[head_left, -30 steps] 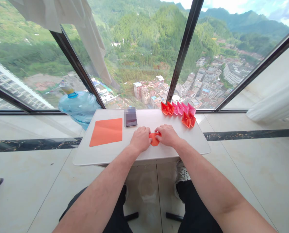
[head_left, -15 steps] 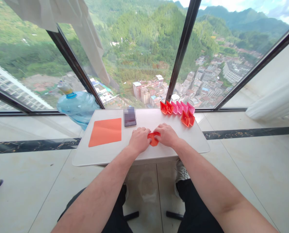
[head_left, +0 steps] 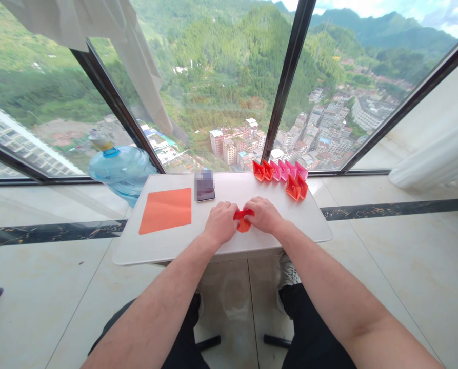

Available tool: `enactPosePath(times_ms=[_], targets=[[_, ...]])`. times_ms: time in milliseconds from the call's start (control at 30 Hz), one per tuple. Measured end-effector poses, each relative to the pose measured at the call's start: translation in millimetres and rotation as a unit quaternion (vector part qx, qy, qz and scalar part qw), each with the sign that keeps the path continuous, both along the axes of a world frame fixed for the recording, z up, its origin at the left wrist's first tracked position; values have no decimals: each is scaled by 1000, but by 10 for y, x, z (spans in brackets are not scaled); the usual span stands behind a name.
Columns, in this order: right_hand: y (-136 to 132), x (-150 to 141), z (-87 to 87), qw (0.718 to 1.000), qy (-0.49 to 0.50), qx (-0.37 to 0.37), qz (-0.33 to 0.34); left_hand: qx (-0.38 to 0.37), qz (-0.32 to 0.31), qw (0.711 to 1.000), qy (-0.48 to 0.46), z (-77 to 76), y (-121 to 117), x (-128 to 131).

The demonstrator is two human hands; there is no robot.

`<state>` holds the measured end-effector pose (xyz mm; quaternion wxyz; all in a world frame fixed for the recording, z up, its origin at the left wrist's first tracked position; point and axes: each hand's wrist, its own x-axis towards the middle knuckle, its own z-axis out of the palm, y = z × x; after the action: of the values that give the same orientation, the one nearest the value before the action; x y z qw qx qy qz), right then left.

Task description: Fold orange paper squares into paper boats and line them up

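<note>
A small piece of folded orange-red paper (head_left: 244, 225) is held between my two hands near the front edge of the white table (head_left: 229, 183). My left hand (head_left: 222, 221) is closed on its left side, thumb toward the middle. On the right side my right hand (head_left: 264, 214) grips it with bent fingers. The fingers partly cover the paper. Folded red and pink paper pieces (head_left: 284, 170) stand in a row at the back right, with two more orange-red ones (head_left: 297, 188) just in front. A flat orange sheet (head_left: 166, 210) lies left of my hands.
A phone (head_left: 205, 190), partly blurred out, lies at the back of the table. Behind the table's left corner stands a large blue water bottle (head_left: 123, 169). Window panes with a dark frame (head_left: 286, 82) rise just past the table. My shoe (head_left: 288, 271) is below the front edge.
The upper part of the folded paper between my hands shows more deep red and looks more opened. My hands stay in nearly the same place. The whole view has shifted slightly.
</note>
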<state>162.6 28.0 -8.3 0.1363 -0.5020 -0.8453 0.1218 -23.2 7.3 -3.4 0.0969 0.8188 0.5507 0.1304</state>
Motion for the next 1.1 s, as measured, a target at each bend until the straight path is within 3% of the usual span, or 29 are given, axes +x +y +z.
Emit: enactPosePath(times_ms=[367, 667, 867, 1100], targets=[[58, 20, -76, 997, 54, 27, 52, -14, 6, 999, -35, 8, 54, -30], [105, 5, -94, 998, 59, -24, -22, -60, 24, 991, -114, -71, 161, -97], [139, 39, -89, 997, 66, -40, -26, -30, 12, 995, -93, -105, 175, -149], [153, 166, -129, 994, 100, -35, -9, -64, 8, 990, -122, -101, 202, -214]])
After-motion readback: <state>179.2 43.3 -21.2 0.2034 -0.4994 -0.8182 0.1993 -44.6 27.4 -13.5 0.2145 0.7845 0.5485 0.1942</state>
